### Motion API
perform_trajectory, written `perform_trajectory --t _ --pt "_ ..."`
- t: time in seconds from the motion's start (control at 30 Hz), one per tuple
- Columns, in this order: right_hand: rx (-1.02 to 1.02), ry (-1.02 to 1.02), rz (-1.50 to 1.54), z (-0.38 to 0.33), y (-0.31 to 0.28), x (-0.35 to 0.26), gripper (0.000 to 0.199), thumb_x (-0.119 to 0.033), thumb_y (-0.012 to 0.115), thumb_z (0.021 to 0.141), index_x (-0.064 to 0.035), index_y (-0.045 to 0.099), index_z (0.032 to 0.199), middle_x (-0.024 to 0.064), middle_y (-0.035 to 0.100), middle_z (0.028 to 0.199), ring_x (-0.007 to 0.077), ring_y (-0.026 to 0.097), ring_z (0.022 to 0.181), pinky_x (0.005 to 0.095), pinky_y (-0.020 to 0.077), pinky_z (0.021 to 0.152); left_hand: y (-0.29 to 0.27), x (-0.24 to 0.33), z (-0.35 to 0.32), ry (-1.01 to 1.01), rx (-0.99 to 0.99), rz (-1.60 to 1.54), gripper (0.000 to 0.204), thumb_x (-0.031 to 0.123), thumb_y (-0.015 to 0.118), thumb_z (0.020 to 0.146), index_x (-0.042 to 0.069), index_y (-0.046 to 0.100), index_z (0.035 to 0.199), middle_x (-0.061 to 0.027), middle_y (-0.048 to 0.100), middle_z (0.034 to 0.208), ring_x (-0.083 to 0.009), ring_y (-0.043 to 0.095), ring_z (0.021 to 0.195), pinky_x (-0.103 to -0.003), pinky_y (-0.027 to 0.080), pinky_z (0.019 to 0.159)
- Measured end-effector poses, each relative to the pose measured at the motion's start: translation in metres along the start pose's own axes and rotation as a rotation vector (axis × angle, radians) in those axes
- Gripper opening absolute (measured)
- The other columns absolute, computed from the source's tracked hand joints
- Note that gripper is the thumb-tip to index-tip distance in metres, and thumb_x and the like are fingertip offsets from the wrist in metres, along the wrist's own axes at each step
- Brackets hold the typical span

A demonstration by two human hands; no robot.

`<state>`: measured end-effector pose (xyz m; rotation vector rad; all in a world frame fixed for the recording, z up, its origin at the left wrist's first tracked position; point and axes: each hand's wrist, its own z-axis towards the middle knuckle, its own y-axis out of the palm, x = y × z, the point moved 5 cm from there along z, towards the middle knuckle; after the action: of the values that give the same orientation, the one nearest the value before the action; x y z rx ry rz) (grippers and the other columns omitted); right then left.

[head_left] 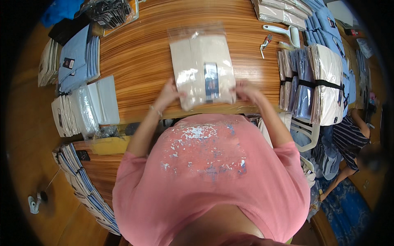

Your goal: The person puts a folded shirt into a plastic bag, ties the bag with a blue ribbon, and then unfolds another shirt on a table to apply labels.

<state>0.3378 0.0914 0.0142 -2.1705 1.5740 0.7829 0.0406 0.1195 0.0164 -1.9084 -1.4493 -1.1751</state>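
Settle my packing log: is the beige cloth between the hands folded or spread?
Folded: the beige cloth makes a compact rectangle inside the clear bag.

Pink tee (205,190) w/ patchy print (207,151)

Room on tabletop (135,53) beside bagged garment (188,61), blue stack (78,55) blocking left, banded stack (326,67) right

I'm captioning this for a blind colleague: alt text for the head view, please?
A person's left hand and right hand, slightly blurred, are at the lower sides of a clear-bagged, folded cream garment on a wood-grain table. Blue folded garments sit at left; a strapped bagged stack and white lint roller at right.
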Motion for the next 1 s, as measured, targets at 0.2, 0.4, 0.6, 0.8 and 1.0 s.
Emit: perform_trajectory --t 0.2,0.4,0.6,0.8,1.0 --pt "0.008 -0.044 0.048 0.014 -0.004 0.006 0.023 -0.026 0.069 0.078 -0.0119 0.053 0.067 -0.0045 0.039 0.047 0.0068 0.030 0.038 0.0217 0.0224 0.036 -0.008 0.000 0.005 0.021 0.117 0.079 0.051 0.004 0.069 0.076 -0.003 0.041 0.118 -0.0139 0.065 0.094 -0.0153 0.062 0.087 -0.023 0.047 0.076" --pt "-0.137 -0.168 0.204 0.020 -0.028 -0.034 0.017 -0.020 0.063 0.083 -0.0051 0.056 0.078 -0.0047 0.043 0.051 0.0073 0.036 0.041 0.0247 0.0269 0.039 -0.006 0.064 0.016 0.190 0.169 0.684 0.063 0.016 0.074 0.073 0.001 0.040 0.123 -0.0127 0.061 0.104 -0.0208 0.058 0.097 -0.032 0.045 0.085" --pt "0.684 -0.599 -0.592 -0.037 -0.006 -0.069 0.018 -0.016 0.060 0.080 -0.0009 0.058 0.090 0.0109 0.057 0.061 0.0306 0.057 0.057 0.0378 0.0463 0.057 0.085 0.055 0.006 0.845 0.103 1.103 0.048 0.032 0.071 0.070 0.008 0.056 0.108 -0.0119 0.054 0.109 -0.0303 0.051 0.094 -0.041 0.041 0.082" --pt "0.424 -1.021 -0.770 -0.028 0.068 -0.033 0.033 -0.010 0.054 0.081 0.0001 0.052 0.113 0.0195 0.050 0.119 0.0334 0.048 0.110 0.0421 0.0399 0.090 0.104 0.074 0.031 0.762 0.178 1.000 0.022 0.025 0.062 0.079 0.005 0.060 0.089 -0.0104 0.060 0.081 -0.0281 0.057 0.080 -0.037 0.045 0.073" --pt "0.622 -0.943 -1.025 0.011 0.073 -0.042 0.043 -0.007 0.052 0.081 0.0029 0.045 0.122 0.0197 0.036 0.136 0.0352 0.028 0.130 0.0492 0.0210 0.106 0.100 0.059 0.028 0.814 0.217 1.064 0.021 0.025 0.061 0.080 0.006 0.059 0.089 -0.0065 0.056 0.089 -0.0281 0.052 0.092 -0.038 0.041 0.082"
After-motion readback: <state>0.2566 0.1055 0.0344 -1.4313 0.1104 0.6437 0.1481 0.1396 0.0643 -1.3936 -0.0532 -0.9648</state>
